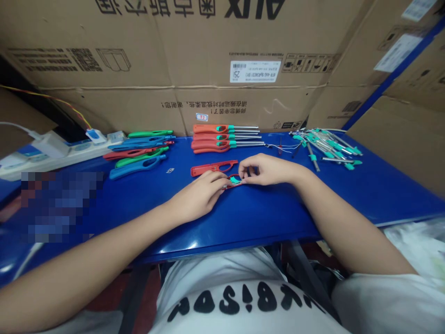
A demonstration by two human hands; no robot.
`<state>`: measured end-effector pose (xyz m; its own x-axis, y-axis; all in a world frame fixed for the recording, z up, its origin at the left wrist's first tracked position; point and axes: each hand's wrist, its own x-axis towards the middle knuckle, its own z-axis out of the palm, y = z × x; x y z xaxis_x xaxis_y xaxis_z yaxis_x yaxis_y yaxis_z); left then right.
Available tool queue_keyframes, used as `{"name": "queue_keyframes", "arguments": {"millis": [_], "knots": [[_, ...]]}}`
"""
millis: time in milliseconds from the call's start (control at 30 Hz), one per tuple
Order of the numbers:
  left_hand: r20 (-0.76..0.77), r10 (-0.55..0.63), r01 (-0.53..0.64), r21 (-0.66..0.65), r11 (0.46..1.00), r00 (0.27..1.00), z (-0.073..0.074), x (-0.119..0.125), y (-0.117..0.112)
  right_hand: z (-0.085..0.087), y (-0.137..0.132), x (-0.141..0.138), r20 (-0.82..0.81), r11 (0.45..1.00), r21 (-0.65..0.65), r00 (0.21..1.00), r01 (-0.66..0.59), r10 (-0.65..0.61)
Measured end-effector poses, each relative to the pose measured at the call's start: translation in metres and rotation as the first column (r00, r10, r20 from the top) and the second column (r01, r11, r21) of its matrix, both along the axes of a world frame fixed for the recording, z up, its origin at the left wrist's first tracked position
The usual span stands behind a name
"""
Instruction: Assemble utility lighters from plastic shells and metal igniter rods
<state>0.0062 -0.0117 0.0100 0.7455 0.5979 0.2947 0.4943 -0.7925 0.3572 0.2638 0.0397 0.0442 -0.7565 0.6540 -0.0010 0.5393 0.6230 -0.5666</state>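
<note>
Between my hands is a red lighter casing half (227, 187) with a green trigger piece (235, 180) in it. My left hand (203, 192) covers most of this casing, its fingertips closed on it beside the trigger. At the casing's right end, the thumb and forefinger of my right hand (264, 170) are pinched at the edge; any small part between them is hidden. Another red casing half (212, 168) lies just beyond my left fingers. Farther back, several assembled lighters (210, 138) with orange-red handles and metal tubes lie in a row.
Loose green, blue and red casing halves (139, 155) lie at the left, by a white power strip (69, 155). Metal tubes with green triggers (328, 146) and wires are heaped at the right. A cardboard box (139, 79) walls off the back of the blue table (167, 232).
</note>
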Motion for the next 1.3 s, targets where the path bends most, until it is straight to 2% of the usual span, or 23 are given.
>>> {"name": "queue_keyframes", "arguments": {"millis": [233,867,1300], "knots": [[-0.002,0.005,-0.005,-0.013,1.0,1.0,-0.0015,0.0003,0.0007,0.0022,-0.0004,0.002,0.003,1.0,-0.015,1.0,-0.026,0.026],[0.001,0.0,0.0,0.025,1.0,1.0,-0.0041,-0.0039,0.0056,-0.0008,0.0022,0.0006,0.044,0.994,0.107,0.999,0.001,-0.005],[-0.023,0.014,-0.014,0.019,1.0,1.0,-0.0028,-0.0037,0.0051,-0.0059,0.0047,-0.0016,0.0,0.992,0.126,1.0,-0.01,0.01]]}}
